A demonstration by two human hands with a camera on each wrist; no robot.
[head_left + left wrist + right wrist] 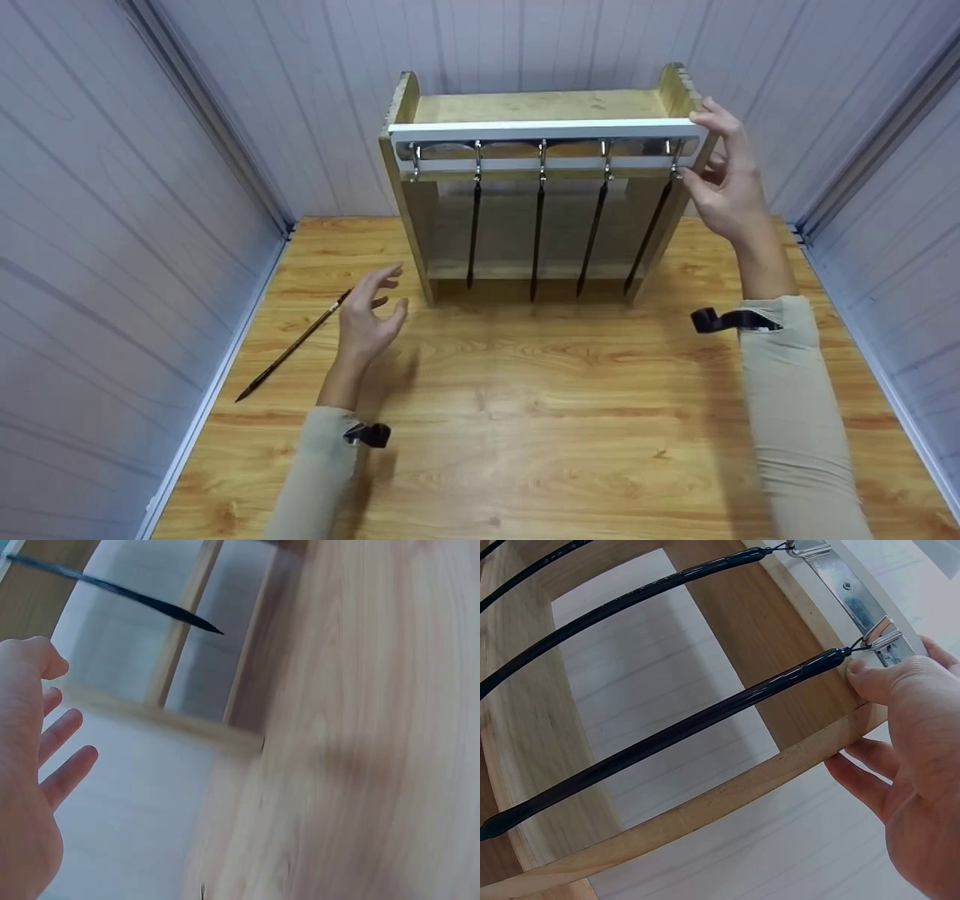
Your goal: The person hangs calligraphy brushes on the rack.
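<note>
My right hand grips the upper right corner of a wooden rack. In the right wrist view its thumb lies by the end hook of the white-backed metal rail, with other fingers behind the frame. Several dark calligraphy brushes hang from the hooks by loops, tips down; the leftmost hook is bare. Fingers spread and loosely bent, my left hand hovers left of the rack, holding nothing. Beside it, a brush lies slantwise on the wooden tabletop, its tip toward the lower left.
White panelled walls enclose the tabletop at the left, back and right. The rack stands near the back wall. Black straps are on both sleeves, with loose ends sticking out.
</note>
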